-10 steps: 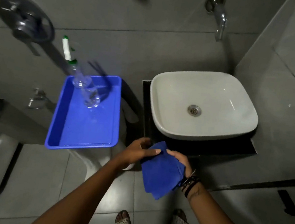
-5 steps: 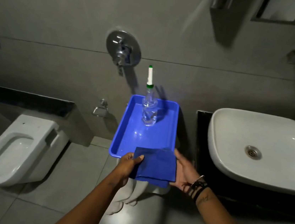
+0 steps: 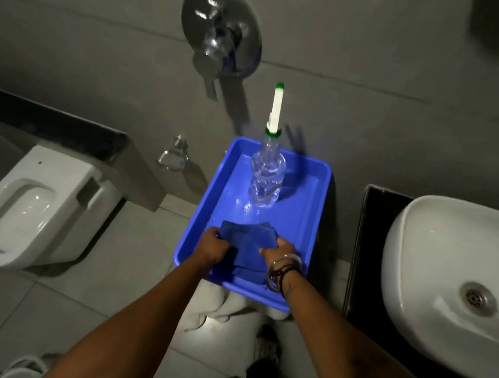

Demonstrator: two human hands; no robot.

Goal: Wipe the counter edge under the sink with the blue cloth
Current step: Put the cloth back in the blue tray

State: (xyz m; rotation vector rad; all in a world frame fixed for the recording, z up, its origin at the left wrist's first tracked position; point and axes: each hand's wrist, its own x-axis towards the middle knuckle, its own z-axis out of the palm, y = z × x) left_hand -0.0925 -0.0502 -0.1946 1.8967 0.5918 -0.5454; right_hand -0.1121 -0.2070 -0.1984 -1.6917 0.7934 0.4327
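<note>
The folded blue cloth (image 3: 247, 243) lies low inside the near end of the blue tray (image 3: 318, 203). My left hand (image 3: 214, 245) grips its left side and my right hand (image 3: 278, 252) holds its right side, both over the tray. The white sink (image 3: 451, 276) sits at the right on a black counter (image 3: 363, 250), whose dark front edge runs beside the tray, apart from both hands.
A clear spray bottle (image 3: 266, 178) with a white and green nozzle stands at the tray's far end. A white toilet (image 3: 29, 209) is at the left. A chrome wall valve (image 3: 219, 37) hangs above the tray. A white stand (image 3: 218, 307) carries the tray.
Both hands carried the blue cloth from the counter edge under the sink leftward to the tray and lowered it inside. The view swung left with them.
</note>
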